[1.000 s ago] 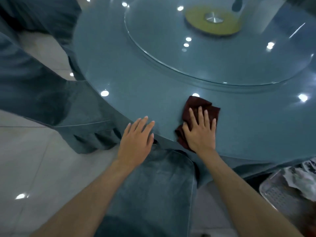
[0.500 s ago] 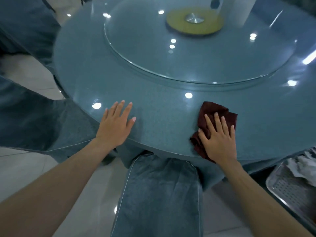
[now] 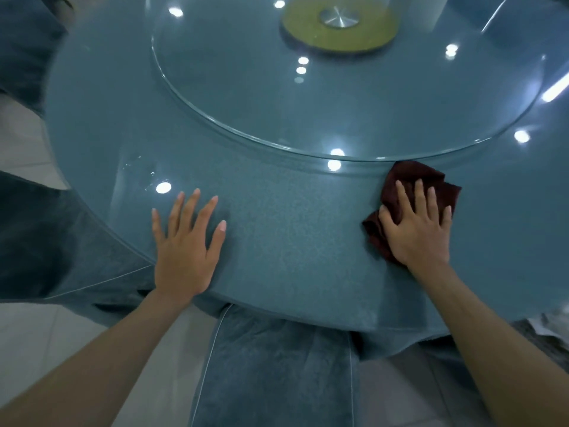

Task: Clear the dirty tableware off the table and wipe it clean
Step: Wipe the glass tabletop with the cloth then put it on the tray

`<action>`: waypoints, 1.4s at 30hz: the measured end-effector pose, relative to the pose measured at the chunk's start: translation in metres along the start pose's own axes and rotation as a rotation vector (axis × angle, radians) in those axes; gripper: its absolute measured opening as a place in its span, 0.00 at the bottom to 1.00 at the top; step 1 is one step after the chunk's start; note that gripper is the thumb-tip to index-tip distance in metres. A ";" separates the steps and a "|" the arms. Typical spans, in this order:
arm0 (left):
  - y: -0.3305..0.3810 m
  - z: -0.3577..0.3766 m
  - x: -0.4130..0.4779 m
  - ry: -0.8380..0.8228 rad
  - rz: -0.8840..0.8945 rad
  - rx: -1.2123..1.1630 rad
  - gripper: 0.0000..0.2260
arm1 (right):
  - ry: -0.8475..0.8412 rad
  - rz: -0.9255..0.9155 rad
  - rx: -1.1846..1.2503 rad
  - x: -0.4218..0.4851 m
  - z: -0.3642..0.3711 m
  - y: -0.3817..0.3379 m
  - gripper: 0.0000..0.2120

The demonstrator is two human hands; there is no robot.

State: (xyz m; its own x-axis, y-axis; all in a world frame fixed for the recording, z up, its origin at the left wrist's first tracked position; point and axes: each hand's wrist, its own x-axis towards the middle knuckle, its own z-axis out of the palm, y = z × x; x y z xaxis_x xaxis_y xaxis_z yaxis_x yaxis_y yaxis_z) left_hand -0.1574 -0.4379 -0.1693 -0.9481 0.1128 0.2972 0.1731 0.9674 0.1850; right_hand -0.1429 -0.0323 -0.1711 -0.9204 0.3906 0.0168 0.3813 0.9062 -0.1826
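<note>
A round table (image 3: 292,241) with a blue cloth under glass fills the view. A crumpled dark red cloth (image 3: 409,180) lies on it just in front of the glass turntable (image 3: 338,97). My right hand (image 3: 418,229) presses flat on the red cloth, fingers straight and spread. To the left, my left hand (image 3: 187,245) rests flat on the bare glass near the table's front edge, holding nothing. Faint wet smears show on the glass near the left rim.
A blue upholstered chair (image 3: 274,371) is tucked under the front edge between my arms. Another blue chair (image 3: 55,241) stands at the left. A yellow-green disc with a metal hub (image 3: 338,23) sits at the turntable's centre. Crumpled white waste (image 3: 554,328) shows at the right edge.
My right hand has slid the red cloth rightward and farther in, up to the turntable's rim. My left hand has shifted left along the front edge and stays flat.
</note>
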 end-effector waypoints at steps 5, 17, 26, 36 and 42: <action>-0.001 0.002 -0.002 0.034 -0.045 -0.017 0.24 | -0.018 -0.107 -0.015 0.016 0.008 -0.063 0.37; -0.003 -0.001 -0.002 0.005 -0.117 -0.063 0.26 | -0.040 -0.468 0.098 -0.044 0.036 -0.215 0.32; -0.003 -0.001 -0.003 0.009 -0.087 -0.067 0.25 | 0.083 -0.003 0.016 -0.042 0.016 -0.059 0.33; -0.040 -0.015 -0.007 0.045 0.308 -0.123 0.19 | 0.015 0.193 -0.003 -0.111 0.019 -0.118 0.37; -0.168 -0.039 0.024 0.084 0.392 -0.028 0.19 | 0.072 0.053 -0.047 -0.128 0.048 -0.270 0.34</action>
State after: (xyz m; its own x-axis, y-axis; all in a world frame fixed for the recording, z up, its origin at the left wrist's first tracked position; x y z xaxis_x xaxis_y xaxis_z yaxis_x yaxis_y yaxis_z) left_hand -0.1991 -0.6062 -0.1561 -0.7839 0.4519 0.4258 0.5257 0.8479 0.0678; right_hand -0.1323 -0.3352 -0.1713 -0.8909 0.4472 0.0791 0.4344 0.8899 -0.1390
